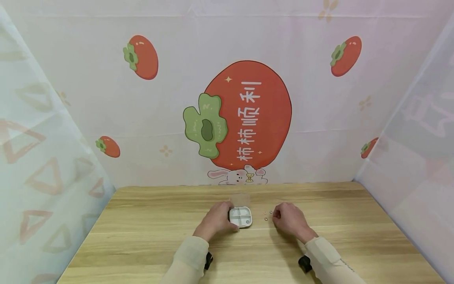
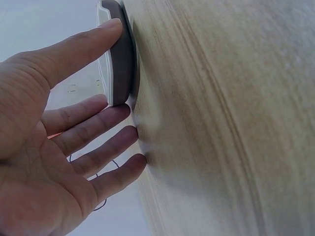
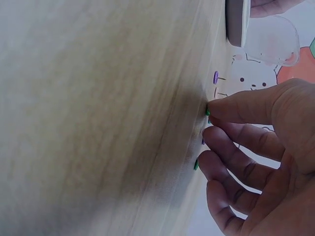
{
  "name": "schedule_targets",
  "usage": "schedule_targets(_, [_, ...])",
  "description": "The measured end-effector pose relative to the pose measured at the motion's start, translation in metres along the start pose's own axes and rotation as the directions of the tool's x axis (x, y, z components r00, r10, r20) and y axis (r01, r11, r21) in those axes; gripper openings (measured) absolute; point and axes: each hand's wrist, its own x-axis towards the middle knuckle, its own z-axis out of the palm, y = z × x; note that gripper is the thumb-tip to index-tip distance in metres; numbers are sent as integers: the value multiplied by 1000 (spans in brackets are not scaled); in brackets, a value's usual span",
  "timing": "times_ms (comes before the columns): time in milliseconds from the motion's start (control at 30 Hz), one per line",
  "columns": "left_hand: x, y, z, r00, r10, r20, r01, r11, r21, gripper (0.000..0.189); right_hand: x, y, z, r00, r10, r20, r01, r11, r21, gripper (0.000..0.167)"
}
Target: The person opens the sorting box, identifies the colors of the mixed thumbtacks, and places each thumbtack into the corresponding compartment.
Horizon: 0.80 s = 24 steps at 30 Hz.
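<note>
The left hand grips one four-compartment box on the table, one pin inside. The right hand, fingers curled, meets one green pin, grip unclear; three pins show between the hands.

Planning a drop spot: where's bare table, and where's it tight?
Bare: the table from its left edge to the left hand, from the right hand to its right edge, and between the sleeves.
Tight: between the box and right hand, where tacks lie. The clear lid takes the room behind the box.
</note>
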Motion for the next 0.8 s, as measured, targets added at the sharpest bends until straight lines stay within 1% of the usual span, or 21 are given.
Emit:
schedule_targets(367, [-1, 0, 1, 1000, 6, 1, -6, 1000, 8, 57, 1, -4, -2, 1000, -8, -24, 8, 1000, 11, 19])
schedule_targets(567, [0, 0, 0, 1000, 6, 0, -6, 1000, 1, 57, 3, -12, -4, 1000, 2, -11, -1, 999, 40, 17])
schedule_targets(800, [0, 1, -1, 1000, 9, 2, -9, 1000, 7, 58, 8, -24, -6, 999, -25, -39, 27, 998, 53, 18])
